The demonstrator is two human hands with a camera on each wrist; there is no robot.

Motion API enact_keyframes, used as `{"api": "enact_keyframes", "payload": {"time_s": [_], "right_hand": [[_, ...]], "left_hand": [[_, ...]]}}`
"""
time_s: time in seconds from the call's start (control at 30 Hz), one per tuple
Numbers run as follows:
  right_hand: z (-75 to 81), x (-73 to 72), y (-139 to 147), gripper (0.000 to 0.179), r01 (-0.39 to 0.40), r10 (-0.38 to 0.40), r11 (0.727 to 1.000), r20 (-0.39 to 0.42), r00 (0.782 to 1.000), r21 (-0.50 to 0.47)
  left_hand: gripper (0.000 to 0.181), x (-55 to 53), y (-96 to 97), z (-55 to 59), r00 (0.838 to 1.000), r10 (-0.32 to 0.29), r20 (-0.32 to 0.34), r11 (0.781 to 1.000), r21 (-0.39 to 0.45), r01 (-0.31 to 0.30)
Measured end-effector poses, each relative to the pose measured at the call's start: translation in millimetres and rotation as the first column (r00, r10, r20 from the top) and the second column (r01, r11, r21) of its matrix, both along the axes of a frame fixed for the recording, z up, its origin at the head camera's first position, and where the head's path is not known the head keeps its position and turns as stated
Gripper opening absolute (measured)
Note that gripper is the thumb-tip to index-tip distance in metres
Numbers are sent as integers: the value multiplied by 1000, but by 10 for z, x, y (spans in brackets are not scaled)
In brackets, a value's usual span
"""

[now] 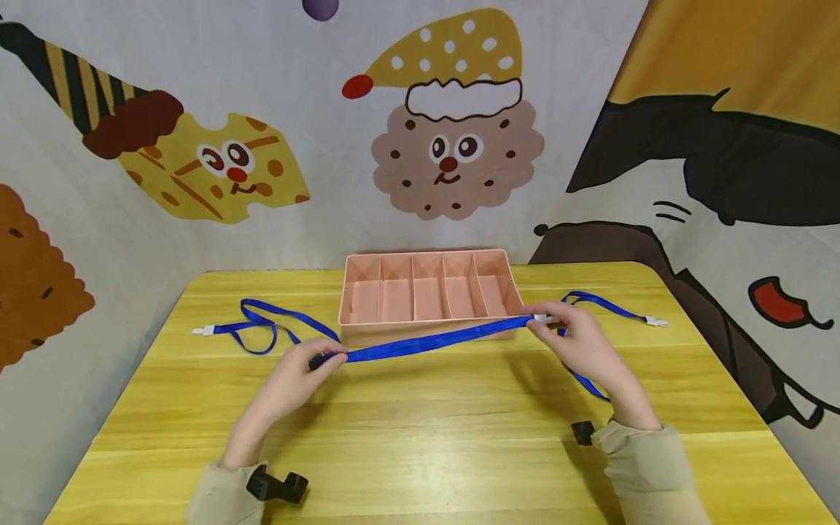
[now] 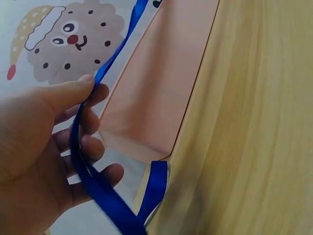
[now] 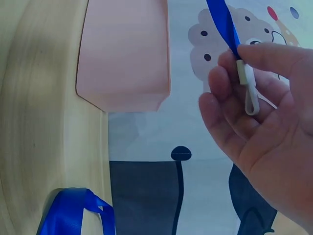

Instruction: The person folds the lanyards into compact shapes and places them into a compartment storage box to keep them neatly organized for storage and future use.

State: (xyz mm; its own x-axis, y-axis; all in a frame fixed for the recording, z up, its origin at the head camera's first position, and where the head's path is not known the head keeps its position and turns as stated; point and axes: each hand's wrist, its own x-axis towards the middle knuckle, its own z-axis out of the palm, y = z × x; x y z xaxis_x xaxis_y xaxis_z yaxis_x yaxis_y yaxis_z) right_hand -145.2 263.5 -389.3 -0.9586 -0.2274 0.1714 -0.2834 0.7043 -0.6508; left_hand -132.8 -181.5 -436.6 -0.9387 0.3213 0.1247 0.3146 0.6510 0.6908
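A blue lanyard [image 1: 433,343] is stretched between the two hands, in front of a pink divided box, its right end a little higher. The left hand [image 1: 295,375] pinches the strap between thumb and index finger; in the left wrist view the doubled strap [image 2: 80,142] runs down past the other fingers, which are bent loosely. At the other end, the right hand [image 1: 580,350] pinches the lanyard beside its white clip [image 3: 243,73]. That clip lies along the fingers with its loop toward the palm.
The pink box [image 1: 426,329] has several upright compartments and stands at the table's back edge. On the wooden table [image 1: 420,452], a second blue lanyard [image 1: 289,310] lies at left and another [image 1: 600,300] at right, each with a white clip. A cartoon-printed cloth [image 1: 328,240] hangs behind.
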Motion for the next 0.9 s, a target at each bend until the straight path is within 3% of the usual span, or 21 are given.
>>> {"api": "enact_keyframes", "payload": {"time_s": [0.2,0.33,0.47,0.63,0.9], "right_hand": [[26,20,-4,24,60,-64,997,-96,993,-53],[46,38,-2,23,81,-96,991,-145,985,-105],[82,64,-13,21,91,-113,987,-169,979,-133],[161,124,-61,19,85,-114,986,-211,971,-141],[265,214,-176,22,23,-58,994,-331,942,-110]], "left_hand": [[15,13,-25,46,992,-74,101,993,95,64],[25,8,-11,59,971,-136,196,983,149,107],[28,6,10,32,956,-189,224,976,154,156],[20,11,70,-41,962,-218,165,975,70,209],[18,54,319,-113,977,-157,147,971,-159,180]]}}
